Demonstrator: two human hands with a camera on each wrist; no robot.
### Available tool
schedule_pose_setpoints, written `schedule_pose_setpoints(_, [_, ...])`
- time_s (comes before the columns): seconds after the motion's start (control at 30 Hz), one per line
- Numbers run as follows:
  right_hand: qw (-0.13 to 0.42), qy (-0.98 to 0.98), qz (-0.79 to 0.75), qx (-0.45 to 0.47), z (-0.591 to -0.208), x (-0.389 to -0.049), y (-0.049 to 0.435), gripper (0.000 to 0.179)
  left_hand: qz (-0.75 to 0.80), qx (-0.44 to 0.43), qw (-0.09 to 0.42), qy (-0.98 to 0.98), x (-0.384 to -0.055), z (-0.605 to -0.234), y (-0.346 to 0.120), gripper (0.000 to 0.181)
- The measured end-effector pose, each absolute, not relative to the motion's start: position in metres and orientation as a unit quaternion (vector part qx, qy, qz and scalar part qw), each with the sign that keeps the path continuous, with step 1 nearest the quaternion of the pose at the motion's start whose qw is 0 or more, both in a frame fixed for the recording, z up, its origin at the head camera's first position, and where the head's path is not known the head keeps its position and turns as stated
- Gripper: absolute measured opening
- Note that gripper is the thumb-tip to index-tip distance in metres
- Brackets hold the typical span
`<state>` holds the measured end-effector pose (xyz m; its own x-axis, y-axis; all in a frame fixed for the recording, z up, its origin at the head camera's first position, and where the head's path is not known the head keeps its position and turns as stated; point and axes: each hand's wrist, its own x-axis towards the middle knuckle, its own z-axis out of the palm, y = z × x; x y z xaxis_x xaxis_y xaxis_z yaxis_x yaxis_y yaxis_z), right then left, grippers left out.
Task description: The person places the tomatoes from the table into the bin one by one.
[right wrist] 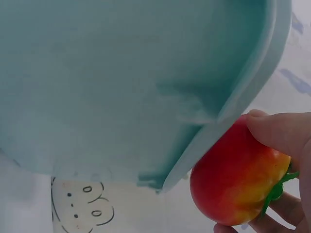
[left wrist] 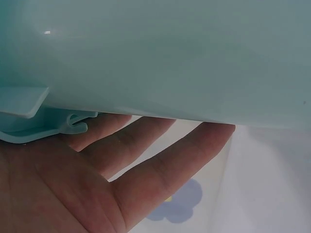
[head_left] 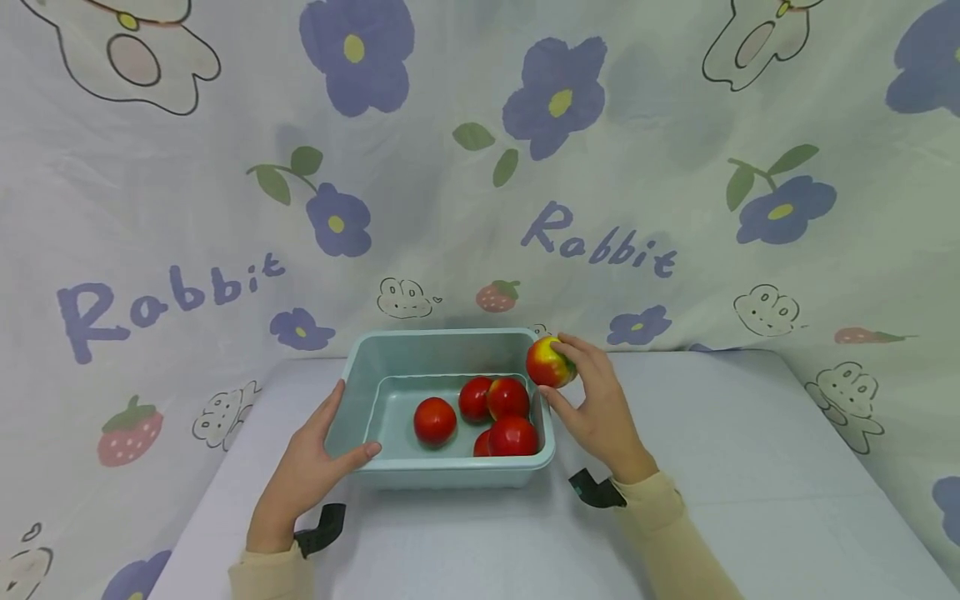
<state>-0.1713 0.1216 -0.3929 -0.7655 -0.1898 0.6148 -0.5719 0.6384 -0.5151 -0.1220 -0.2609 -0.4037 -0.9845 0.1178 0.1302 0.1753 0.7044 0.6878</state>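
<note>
A light teal plastic bin [head_left: 442, 477] stands on the table with several red tomatoes inside, one of them a single tomato [head_left: 435, 422] apart from the cluster at the right. My left hand [head_left: 311, 467] holds the bin's left end, thumb over the rim near the front corner. Its fingers [left wrist: 160, 170] lie along the outer wall in the left wrist view. Over the right rim, my right hand [head_left: 596, 408] pinches a red and yellow tomato [head_left: 546, 363] between thumb and fingers. A green leafy top shows on this tomato [right wrist: 238, 170] in the right wrist view, beside the rim.
A white-covered table [head_left: 720, 467] extends to both sides of the bin. Behind it hangs a cloth [head_left: 427, 225] printed with flowers and rabbits. Each wrist carries a black mount [head_left: 596, 490].
</note>
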Motion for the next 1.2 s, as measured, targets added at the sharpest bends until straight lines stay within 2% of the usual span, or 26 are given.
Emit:
schedule_pose_setpoints(0.67, [0.242, -0.849, 0.353, 0.309, -0.378, -0.145, 0.096, 0.061, -0.380, -0.079, 0.037, -0.921, -0.122, -0.401, -0.259, 0.096])
schedule_pose_setpoints(1.2, [0.214, -0.838, 0.348, 0.362, -0.383, -0.139, 0.071, 0.062, -0.383, -0.079, 0.036, -0.920, -0.123, -0.403, -0.260, 0.095])
